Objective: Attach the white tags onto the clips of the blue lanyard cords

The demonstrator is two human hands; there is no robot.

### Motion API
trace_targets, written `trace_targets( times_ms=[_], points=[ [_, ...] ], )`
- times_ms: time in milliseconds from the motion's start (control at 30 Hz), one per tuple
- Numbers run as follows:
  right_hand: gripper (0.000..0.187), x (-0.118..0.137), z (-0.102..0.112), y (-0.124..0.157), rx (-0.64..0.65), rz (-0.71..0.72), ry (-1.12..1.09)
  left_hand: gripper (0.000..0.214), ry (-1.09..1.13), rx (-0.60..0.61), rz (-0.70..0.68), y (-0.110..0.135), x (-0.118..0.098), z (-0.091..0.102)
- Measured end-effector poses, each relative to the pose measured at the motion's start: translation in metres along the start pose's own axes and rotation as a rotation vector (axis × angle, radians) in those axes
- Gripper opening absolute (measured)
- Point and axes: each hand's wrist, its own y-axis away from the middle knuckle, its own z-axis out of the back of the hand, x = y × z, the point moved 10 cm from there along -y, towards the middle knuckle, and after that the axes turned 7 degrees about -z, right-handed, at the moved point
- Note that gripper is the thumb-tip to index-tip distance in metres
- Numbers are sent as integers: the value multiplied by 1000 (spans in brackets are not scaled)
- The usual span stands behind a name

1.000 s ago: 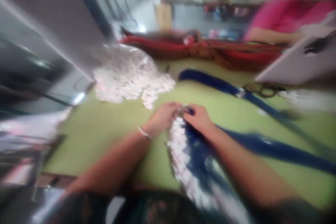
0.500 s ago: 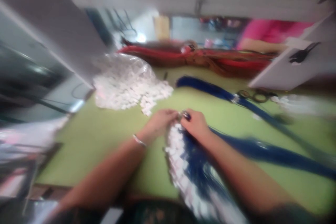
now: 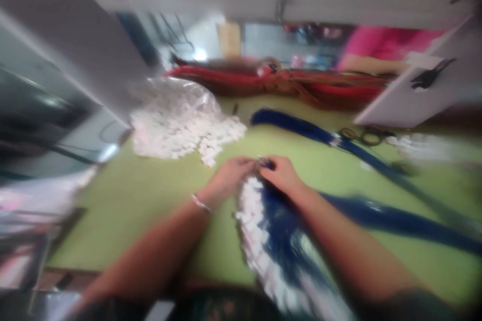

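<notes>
- Counter, pale green, spread under everything being handled; whole view soft with blur.
- Grey panel slants up at the far left; a second, paler panel stands at the back right.
- Red and brown bundle of long strands lies across the back of the counter.
- Dark blue strands fan from the hands down toward the person's body, between the forearms. White pieces run along their left edge, overlapping in a row.
- Second blue bundle lies beyond the hands, slanting down to the right, with a pale band around it. Another blue length passes out beyond the right forearm; whether it joins the fanned strands, cannot tell.
- Clear bag, left of it, white pieces heaped inside and at its mouth.
- Pink sleeve of another person, behind the red bundle.
- Right hand: fingers curled closed on the blue strands near their top end.
- Left hand: fingertips drawn together, almost meeting the right; too blurred to tell what they grip.
- Two dark rings beside the banded bundle.
- Bracelet, pale, on the left wrist.
</notes>
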Motion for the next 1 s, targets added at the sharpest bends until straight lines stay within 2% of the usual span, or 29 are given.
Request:
trace_targets(
  times_ms=[233,400,500,567,633,733,800,833,867,933,967,1000],
  points=[
    [16,-10,-1,-2,15,-81,-14,28,-6,-20,-6,-5,8,1],
    [17,-8,-5,1,61,-86,-53,23,-147,-4,-67,-3,-1,-3],
    [18,-7,0,0,67,-115,-125,24,-237,28,-104,4,-13,-3],
    [20,-12,6,-2,38,-176,-202,21,-326,98,-156,12,-25,-9],
    [22,-21,7,-3,36,-265,-295,17,-452,217,-243,23,-38,-24],
    [22,-26,-4,0,106,-334,-437,14,-616,399,-377,44,-50,-49],
    [21,-23,-10,3,127,-318,-472,16,-646,474,-403,55,-50,-55],
    [20,-21,-13,4,135,-304,-458,19,-642,461,-395,57,-49,-49],
    [17,-19,-16,6,143,-291,-429,23,-640,389,-383,56,-49,-37],
    [15,-16,-21,8,163,-274,-362,26,-693,99,-362,48,-53,8],
    [14,-15,-23,8,170,-269,-338,24,-760,-100,-352,46,-57,36],
    [15,-15,-24,8,168,-266,-325,23,-864,-235,-340,45,-58,57]
  ],
)
